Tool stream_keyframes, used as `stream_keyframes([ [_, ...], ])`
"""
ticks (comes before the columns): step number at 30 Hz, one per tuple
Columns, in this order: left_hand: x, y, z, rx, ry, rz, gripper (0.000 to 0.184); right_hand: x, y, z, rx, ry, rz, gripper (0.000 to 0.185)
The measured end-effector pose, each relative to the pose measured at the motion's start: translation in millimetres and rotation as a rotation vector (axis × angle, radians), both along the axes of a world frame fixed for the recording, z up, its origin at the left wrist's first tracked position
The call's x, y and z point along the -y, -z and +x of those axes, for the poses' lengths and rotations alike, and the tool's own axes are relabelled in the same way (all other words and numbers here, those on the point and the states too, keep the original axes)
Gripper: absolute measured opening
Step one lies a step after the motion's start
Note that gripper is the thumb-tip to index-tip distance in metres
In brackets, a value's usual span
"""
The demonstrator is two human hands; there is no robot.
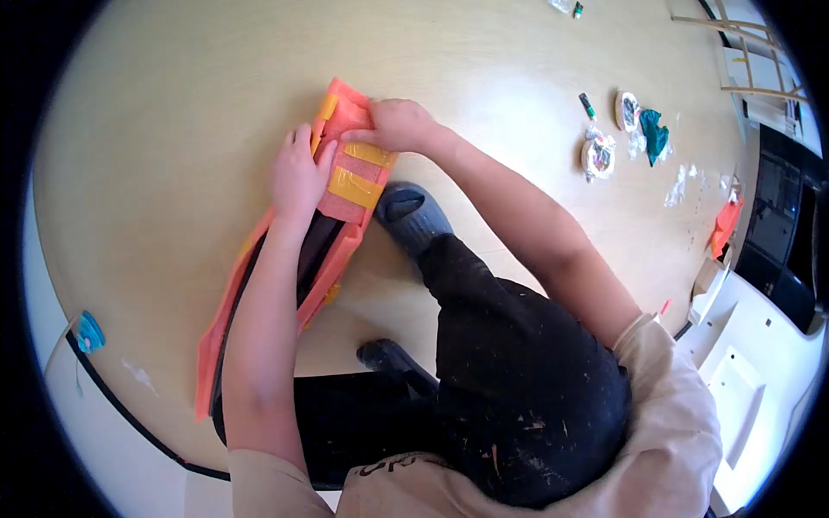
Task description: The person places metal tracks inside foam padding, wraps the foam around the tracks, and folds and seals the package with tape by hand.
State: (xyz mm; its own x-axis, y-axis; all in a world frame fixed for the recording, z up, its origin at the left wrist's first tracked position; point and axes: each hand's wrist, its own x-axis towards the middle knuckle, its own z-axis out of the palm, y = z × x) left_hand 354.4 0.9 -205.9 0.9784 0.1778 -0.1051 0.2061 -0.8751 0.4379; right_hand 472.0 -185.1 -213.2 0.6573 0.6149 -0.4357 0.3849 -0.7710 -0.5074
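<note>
A long dark item (pixel 319 246) lies at a slant on the floor, partly wrapped in pink-orange foam sheet (pixel 342 208). Strips of yellow tape (pixel 356 186) cross the folded foam at the far end. My left hand (pixel 298 173) grips the left side of that end, thumb on top and fingers at the edge. On the opposite side, my right hand (pixel 397 125) pinches the foam's right edge, its thumb lying across the top and its other fingers partly hidden. The dark item's kind cannot be made out, since foam and my left arm cover much of it.
My shoe (pixel 413 216) stands close to the foam's right side. Farther right on the floor lie tape rolls (pixel 598 155), a green cloth or bag (pixel 654 134), a small green-and-black object (pixel 588 107) and plastic scraps. A blue roll (pixel 89 332) sits by the left wall.
</note>
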Motion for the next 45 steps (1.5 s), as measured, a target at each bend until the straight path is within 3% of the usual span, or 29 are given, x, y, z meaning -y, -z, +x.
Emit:
stream_keyframes([
  [3,-3.2,-17.4,-4.1,-0.057,0.0,0.018,0.044,-12.5,6.7,3.2,0.084,-0.111,-0.065,0.093],
  [5,1.9,-39.1,-28.3,0.217,0.077,0.228,0.058,-10.1,6.6,9.9,0.005,-0.11,-0.073,0.092],
  [6,-5.0,-35.9,-46.4,0.219,0.07,0.233,0.058,-10.9,5.0,13.3,0.008,-0.117,-0.069,0.092],
  [8,-23.3,-11.4,-96.6,0.11,0.264,0.121,0.075,-12.0,3.1,14.5,-0.037,-0.1,-0.081,0.09],
  [13,-33.5,-7.1,-148.4,-0.156,0.072,0.082,0.099,-8.9,12.6,19.2,-0.135,-0.029,-0.016,0.09],
  [16,-25.7,4.0,-143.2,-0.213,0.12,0.283,0.123,-9.2,18.1,27.2,-0.198,-0.014,0.013,0.086],
  [18,-19.1,12.5,-141.4,-0.231,0.07,0.294,0.124,-8.6,21.8,31.1,-0.478,0.087,0.117,0.08],
  [19,-15.1,12.2,-136.9,-0.252,0.037,0.299,0.125,-7.5,24.2,30.3,-0.472,0.086,0.118,0.08],
  [24,-22.0,20.4,-138.8,-0.303,0.049,0.278,0.123,-6.5,46.2,19.1,-0.82,0.231,0.175,0.077],
  [28,-18.5,-10.6,-123.2,-0.399,-0.005,0.121,0.124,-19.1,26.6,18.5,-0.843,0.198,0.086,0.082],
  [30,-15.5,-16.7,-121.5,-0.399,-0.016,0.069,0.128,-21.7,14.4,10.9,-0.604,0.041,0.101,0.087],
  [34,-15.6,-13.5,-123.1,-0.387,-0.044,0.062,0.126,-24.5,15.0,1.6,-0.611,0.112,0.15,0.089],
  [36,-16.0,-14.5,-126.3,-0.349,-0.038,0.039,0.132,-26.8,14.7,-9.4,-0.237,0.122,0.066,0.081],
  [37,-15.8,-15.6,-129.1,-0.35,-0.042,0.036,0.132,-28.9,15.0,-13.0,-0.238,0.117,0.063,0.081],
  [43,-37.3,6.4,-124.3,-0.245,-0.009,-0.05,0.1,-50.4,10.5,-1.7,-0.304,0.148,0.0,0.073],
  [45,-51.2,22.5,-118.1,-0.38,-0.072,-0.461,0.074,-51.5,20.7,0.6,-0.357,0.203,-0.019,0.072],
])
